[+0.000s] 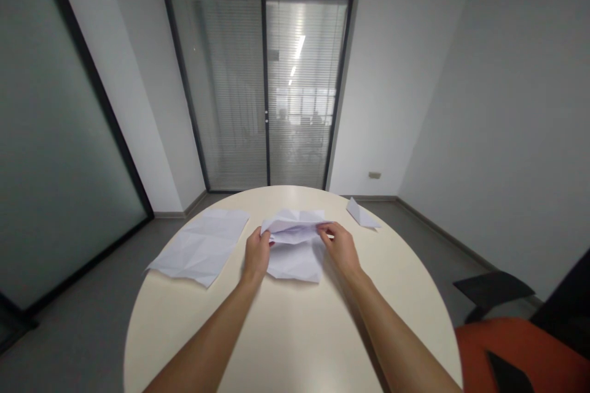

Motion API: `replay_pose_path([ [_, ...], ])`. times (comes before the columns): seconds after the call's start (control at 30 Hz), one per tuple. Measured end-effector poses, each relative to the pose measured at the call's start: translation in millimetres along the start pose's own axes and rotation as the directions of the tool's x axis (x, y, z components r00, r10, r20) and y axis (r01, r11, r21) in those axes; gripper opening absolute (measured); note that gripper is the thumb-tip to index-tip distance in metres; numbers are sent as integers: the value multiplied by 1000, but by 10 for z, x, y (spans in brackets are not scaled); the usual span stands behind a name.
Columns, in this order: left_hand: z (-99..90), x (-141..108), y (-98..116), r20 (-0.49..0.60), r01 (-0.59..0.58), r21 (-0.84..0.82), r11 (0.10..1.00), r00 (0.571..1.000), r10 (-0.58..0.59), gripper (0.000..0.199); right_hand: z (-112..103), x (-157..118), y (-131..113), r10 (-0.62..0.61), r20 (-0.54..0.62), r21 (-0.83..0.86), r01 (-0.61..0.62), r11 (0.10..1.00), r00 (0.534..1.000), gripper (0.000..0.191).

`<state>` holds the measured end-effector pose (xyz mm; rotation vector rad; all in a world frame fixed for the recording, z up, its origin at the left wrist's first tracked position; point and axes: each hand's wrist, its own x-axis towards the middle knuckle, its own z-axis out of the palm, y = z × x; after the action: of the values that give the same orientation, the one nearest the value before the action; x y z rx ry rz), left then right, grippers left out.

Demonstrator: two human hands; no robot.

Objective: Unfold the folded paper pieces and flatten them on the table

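A folded sheet of white paper (297,232) is raised a little above the table, its layers slightly parted along the middle. My left hand (257,252) pinches its left end, and my right hand (340,244) grips the right end between thumb and fingers. Beneath it lies a creased white sheet (295,264), partly covered by the held paper; whether the two are joined I cannot tell. To the left rests a larger creased sheet (205,245), with one corner at the table's edge. A small folded paper piece (362,215) lies beyond my right hand.
The round cream table (286,331) stands before me. An orange chair (520,350) with a black armrest (493,288) is close to its right side. Farther off are a glass door with blinds (299,135) and a frosted glass panel (55,135) on the left.
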<state>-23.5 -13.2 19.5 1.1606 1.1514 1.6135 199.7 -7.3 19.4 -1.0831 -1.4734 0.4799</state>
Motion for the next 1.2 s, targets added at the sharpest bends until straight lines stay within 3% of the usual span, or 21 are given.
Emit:
replay_pose_path([
  [0.13, -8, 47, 18, -65, 136, -140, 981, 987, -147, 15, 39, 3, -28, 125, 35, 157, -129, 979, 992, 34],
  [0.3, -58, 107, 39, -121, 262, -314, 913, 942, -312, 10, 44, -17, -164, 125, 128, 404, -167, 899, 984, 34],
  [0.43, -87, 125, 101, -93, 353, -435, 829, 898, -430, 9, 19, -8, -245, 136, 120, 524, -179, 833, 983, 33],
  [0.53, -106, 128, 152, -12, 417, -499, 759, 873, -487, 9, -1, 13, -275, 177, 110, 593, -208, 778, 978, 33],
  [0.63, -117, 129, 167, 74, 471, -484, 738, 862, -502, 13, -28, 39, -288, 202, 104, 637, -221, 738, 974, 30],
  [0.83, -98, 135, 107, 116, 516, -462, 721, 841, -528, 23, -74, 94, -268, 215, 25, 631, -182, 754, 976, 28],
  [1.0, -96, 102, 178, 224, 505, -530, 682, 858, -461, 28, -28, 72, -235, 306, 143, 633, -325, 703, 941, 38],
  [1.2, -100, 63, 298, 269, 457, -597, 660, 888, -372, 35, 37, 1, -159, 260, 223, 545, -341, 766, 940, 45],
])
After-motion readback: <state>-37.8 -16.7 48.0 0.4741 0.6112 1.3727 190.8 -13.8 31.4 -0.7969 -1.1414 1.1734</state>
